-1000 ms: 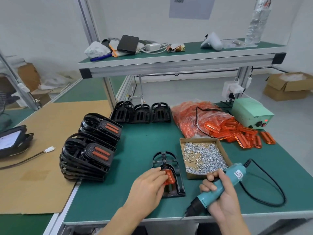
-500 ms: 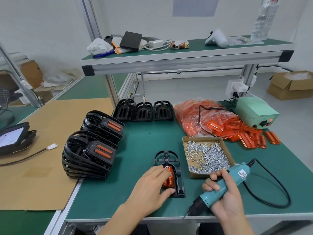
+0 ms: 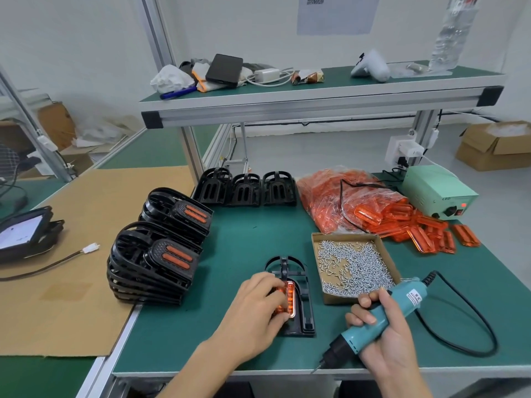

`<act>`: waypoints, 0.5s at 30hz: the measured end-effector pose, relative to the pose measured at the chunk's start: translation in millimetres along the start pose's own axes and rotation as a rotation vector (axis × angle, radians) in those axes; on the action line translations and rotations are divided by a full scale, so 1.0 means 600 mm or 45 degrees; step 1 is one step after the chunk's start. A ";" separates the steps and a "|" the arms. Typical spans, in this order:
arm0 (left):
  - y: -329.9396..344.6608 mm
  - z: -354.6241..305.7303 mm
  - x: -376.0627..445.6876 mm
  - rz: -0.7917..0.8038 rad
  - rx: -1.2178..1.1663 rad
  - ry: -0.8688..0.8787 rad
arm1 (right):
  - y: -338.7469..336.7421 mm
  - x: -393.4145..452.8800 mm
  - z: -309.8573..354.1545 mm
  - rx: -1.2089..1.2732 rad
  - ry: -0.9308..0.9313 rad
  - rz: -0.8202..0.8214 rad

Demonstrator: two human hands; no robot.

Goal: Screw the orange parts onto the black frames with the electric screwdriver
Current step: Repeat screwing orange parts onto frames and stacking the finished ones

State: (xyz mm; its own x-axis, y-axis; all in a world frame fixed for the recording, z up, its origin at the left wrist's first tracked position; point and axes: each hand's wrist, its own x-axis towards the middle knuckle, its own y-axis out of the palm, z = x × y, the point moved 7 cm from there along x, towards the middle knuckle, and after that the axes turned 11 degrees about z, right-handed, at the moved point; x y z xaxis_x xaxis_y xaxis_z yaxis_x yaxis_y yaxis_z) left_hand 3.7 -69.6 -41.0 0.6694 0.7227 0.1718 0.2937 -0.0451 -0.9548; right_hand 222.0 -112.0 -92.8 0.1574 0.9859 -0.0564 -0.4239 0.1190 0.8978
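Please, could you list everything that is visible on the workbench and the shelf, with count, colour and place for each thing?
black frame: one, black, flat on the green mat in front, under the left hand
orange part: one, orange, lying in that frame
finished frames: two stacks, black with orange inserts, left on the mat
bare frames: three, black, in a row at the back
bag of orange parts: one, clear, back right; loose parts beside it
screw box: one, cardboard, silver screws inside
power unit: one, pale green, far right
shelf: one, green top, carrying mixed items
electric screwdriver: one, teal, in the right hand
left hand: fingers on the orange part
right hand: grips the screwdriver
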 end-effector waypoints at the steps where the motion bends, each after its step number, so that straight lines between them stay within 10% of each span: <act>1: -0.003 0.002 0.003 -0.011 -0.007 -0.018 | 0.000 0.000 0.000 0.003 0.000 -0.005; 15: 0.002 0.029 0.070 -0.013 0.019 -0.332 | 0.004 -0.001 0.000 0.016 0.016 -0.018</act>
State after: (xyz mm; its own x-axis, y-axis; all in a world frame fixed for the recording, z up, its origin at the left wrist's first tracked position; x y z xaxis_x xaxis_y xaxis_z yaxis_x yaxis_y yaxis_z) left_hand 20.3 -27.4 -38.9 0.4675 0.8765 0.1147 0.2882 -0.0285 -0.9571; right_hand 220.7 -112.3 -90.8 0.1520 0.9856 -0.0745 -0.4105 0.1316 0.9023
